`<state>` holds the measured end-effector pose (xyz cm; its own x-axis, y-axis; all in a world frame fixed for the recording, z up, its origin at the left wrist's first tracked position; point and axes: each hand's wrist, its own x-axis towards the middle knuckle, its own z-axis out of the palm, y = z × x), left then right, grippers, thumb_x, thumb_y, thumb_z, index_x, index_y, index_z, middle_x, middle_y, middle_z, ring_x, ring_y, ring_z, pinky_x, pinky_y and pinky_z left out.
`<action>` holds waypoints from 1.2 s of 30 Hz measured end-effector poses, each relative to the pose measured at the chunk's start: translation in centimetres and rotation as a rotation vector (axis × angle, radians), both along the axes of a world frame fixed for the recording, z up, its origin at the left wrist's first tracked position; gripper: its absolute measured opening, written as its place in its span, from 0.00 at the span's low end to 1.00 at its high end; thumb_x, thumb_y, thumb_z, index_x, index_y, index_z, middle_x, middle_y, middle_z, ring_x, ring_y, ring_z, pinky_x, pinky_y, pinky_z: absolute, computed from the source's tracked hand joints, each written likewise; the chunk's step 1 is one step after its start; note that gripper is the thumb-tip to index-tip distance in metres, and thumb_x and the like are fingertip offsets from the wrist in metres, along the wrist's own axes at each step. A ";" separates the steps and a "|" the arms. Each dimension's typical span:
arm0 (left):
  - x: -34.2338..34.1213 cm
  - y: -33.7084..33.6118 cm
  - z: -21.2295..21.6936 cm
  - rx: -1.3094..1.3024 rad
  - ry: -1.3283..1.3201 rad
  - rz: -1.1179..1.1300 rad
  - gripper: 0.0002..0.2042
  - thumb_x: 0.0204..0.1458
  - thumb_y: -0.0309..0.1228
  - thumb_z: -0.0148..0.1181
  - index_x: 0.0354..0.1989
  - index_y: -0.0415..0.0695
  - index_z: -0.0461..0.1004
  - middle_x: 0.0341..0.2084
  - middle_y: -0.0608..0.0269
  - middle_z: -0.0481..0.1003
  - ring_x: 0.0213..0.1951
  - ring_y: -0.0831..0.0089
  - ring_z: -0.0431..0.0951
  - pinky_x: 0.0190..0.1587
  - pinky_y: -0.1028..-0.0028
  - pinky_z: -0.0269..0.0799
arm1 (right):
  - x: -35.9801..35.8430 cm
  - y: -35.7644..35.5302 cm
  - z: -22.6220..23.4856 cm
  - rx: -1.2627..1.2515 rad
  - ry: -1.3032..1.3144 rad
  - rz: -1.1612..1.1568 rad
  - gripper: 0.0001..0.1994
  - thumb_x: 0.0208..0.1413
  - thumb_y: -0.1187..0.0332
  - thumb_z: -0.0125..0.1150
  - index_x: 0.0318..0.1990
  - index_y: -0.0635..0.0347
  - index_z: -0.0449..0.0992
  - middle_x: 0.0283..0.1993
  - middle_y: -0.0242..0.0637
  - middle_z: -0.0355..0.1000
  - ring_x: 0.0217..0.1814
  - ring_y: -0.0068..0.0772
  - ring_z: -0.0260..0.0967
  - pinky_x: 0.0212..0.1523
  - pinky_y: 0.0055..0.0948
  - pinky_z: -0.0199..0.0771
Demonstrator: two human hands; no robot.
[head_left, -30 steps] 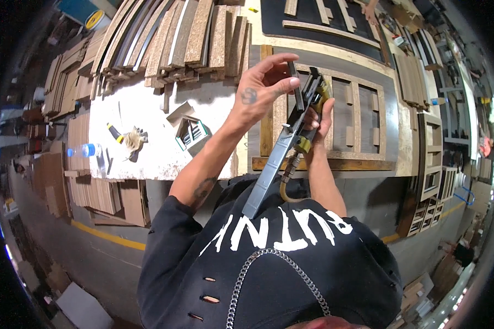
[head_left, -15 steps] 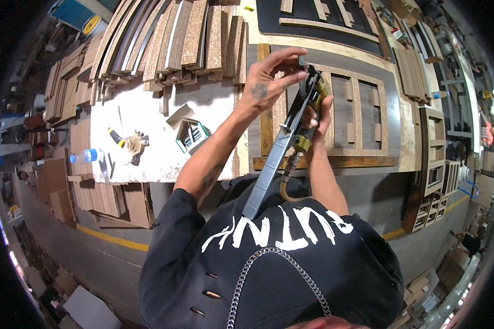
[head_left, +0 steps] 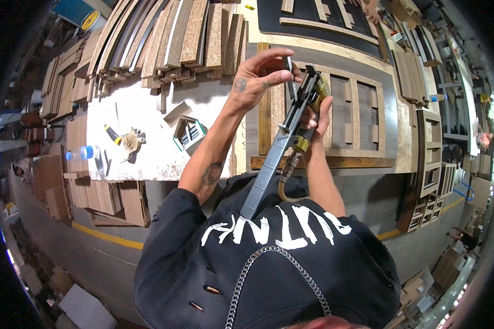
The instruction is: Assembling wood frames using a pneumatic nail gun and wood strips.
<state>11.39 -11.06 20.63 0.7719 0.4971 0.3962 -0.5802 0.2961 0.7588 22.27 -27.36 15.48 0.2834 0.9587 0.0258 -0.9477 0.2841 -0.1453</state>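
Note:
My right hand grips a pneumatic nail gun with a long grey magazine pointing back at my chest and a yellow air hose fitting under it. My left hand is raised above the gun's front end and pinches a thin strip of nails between thumb and fingers, right at the top of the magazine. Beneath both hands lies a wooden panelled frame on the workbench.
A pale worktop on the left carries an open small box, a work glove and a water bottle. Stacked wooden slats lie behind it. More frames lean at the right.
My left hand has lifted and shifted slightly up along the gun's front, now pinching the strip at the magazine's top. The gun stays in my right hand.

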 end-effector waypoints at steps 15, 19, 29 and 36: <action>-1.0 -2.5 -0.3 0.104 0.071 0.157 0.20 0.50 0.25 0.68 0.53 0.51 0.74 0.40 0.60 0.81 0.45 0.68 0.81 0.47 0.67 0.81 | 0.5 0.2 -0.5 0.044 -0.057 0.009 0.38 0.61 0.38 0.50 0.57 0.72 0.67 0.21 0.28 0.67 0.15 0.16 0.65 0.16 0.14 0.69; -1.5 -1.8 -0.6 0.341 0.058 0.169 0.25 0.49 0.21 0.67 0.57 0.53 0.71 0.42 0.61 0.80 0.45 0.71 0.80 0.46 0.69 0.81 | 0.5 -0.2 -0.6 -0.010 -0.064 -0.007 0.36 0.62 0.39 0.50 0.57 0.70 0.67 0.20 0.27 0.66 0.15 0.15 0.65 0.15 0.14 0.69; 1.7 0.5 -0.5 0.604 0.140 0.406 0.26 0.47 0.35 0.71 0.56 0.57 0.70 0.36 0.65 0.81 0.36 0.71 0.81 0.43 0.68 0.79 | 0.1 -0.2 0.7 -0.146 -0.108 -0.014 0.31 0.59 0.36 0.52 0.34 0.63 0.76 0.12 0.25 0.63 0.11 0.15 0.62 0.16 0.13 0.70; 2.3 1.1 -0.2 0.707 0.241 0.438 0.28 0.49 0.28 0.69 0.60 0.54 0.67 0.41 0.65 0.78 0.44 0.73 0.79 0.47 0.72 0.81 | 0.2 0.0 0.5 -0.058 -0.058 0.065 0.33 0.60 0.36 0.50 0.32 0.64 0.75 0.13 0.28 0.66 0.13 0.16 0.64 0.17 0.13 0.71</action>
